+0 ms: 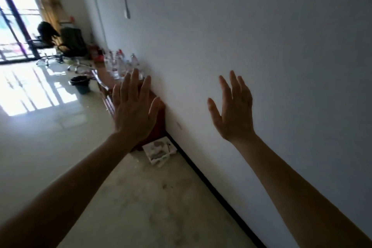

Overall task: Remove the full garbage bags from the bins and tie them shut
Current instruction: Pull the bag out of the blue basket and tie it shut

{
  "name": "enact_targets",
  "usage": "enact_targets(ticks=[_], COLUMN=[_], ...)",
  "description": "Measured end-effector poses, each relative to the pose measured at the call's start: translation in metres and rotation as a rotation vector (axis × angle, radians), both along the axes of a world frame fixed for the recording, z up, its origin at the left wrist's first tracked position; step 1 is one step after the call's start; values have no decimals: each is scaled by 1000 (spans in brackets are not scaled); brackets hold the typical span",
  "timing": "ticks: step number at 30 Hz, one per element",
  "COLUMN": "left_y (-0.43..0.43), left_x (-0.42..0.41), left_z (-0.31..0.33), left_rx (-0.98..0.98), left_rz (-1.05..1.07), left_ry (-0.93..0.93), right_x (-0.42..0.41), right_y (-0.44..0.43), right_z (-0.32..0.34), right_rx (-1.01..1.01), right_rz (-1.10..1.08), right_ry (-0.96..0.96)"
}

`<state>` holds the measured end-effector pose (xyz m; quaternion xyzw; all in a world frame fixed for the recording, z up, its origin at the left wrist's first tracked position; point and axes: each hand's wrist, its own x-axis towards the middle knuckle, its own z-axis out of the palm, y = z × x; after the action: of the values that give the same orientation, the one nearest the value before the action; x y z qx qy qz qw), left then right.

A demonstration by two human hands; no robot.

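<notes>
My left hand (132,110) and right hand (233,110) are raised, fingers spread, empty. The dark bin (80,84) stands well ahead beside the worktop (103,75). Blur seems to hide how full it is, so I might spill it lifting hastily.

Both bare forearms are reaching forward, raised. The left hand (133,106) is spreading straight fingers, empty. The right hand (234,110) is showing the same, holding nothing.
</notes>
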<state>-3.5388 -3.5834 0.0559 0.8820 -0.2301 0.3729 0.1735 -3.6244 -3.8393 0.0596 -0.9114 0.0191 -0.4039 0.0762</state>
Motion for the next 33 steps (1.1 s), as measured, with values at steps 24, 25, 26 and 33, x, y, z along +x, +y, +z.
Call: enact_targets(ticks=[24,25,26,33], left_y=[326,341,357,485], left_x=[476,495,513,659], left_z=[16,11,5,-23], left_rx=[98,96,84,29], left_rz=[691,707,728,757], left_ry=[60,73,86,110], right_x=[665,689,712,877], right_y=[352,370,387,512], right_z=[-4,-7,-11,-32], right_rx=[-15,-14,-7,-30], right_rz=[700,711,713,734], right_ry=[171,191,210,211])
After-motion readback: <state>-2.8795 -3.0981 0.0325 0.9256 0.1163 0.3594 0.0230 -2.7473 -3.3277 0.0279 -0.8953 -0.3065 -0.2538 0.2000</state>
